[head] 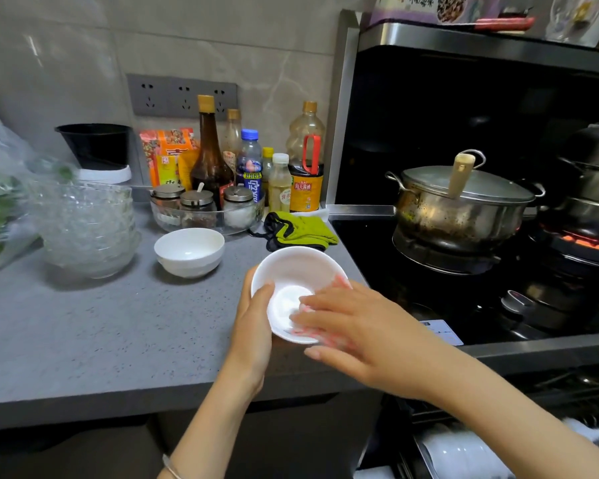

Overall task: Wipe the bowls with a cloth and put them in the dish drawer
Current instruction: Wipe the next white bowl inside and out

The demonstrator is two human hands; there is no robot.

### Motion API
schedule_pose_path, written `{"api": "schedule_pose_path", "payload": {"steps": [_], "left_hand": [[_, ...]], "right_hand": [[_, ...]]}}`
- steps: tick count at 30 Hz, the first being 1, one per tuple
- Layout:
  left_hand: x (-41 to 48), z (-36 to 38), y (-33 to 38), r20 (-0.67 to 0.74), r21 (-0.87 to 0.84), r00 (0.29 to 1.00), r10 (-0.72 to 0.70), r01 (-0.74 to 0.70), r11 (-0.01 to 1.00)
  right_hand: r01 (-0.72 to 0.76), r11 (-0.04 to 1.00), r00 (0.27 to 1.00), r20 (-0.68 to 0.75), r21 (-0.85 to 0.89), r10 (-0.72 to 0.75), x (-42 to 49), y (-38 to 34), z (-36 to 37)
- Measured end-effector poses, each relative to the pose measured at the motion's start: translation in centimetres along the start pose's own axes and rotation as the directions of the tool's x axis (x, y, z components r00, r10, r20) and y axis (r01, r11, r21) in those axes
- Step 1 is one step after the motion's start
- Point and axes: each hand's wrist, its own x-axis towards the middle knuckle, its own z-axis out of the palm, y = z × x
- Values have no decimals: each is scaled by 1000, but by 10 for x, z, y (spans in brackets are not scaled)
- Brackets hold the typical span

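1. My left hand fingers grip white bowl by rim, over surface edge.
2. Right hand fingers flat, pressing pink cloth inside.
3. Looks ceramic: rigid, slick, breakable; hold rim firmly.

Left hand grips the white bowl at its rim, thumb inside, bowl tilted toward the camera at the edge of the counter. Right hand presses into it, fingers stretched over what looks like a pink cloth, mostly hidden. A second bowl sits upright near the stacked glass bowls.
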Motion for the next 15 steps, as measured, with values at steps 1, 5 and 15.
{"api": "schedule_pose_path", "payload": {"steps": [1,5,15], "left_hand": [[-1,1,0,-24,-12,999,37,-37,999],[-6,10,-7,-75,2,985,158,-158,987],[-4,-7,4,92,77,972,216,-223,972]], "right_hand": [[17,997,1000,-7,-73,-17,-1,-3,6],[-70,992,996,-66,-104,64,3,-27,34],[70,948,974,-184,-310,-131,1,-5,46]]}}
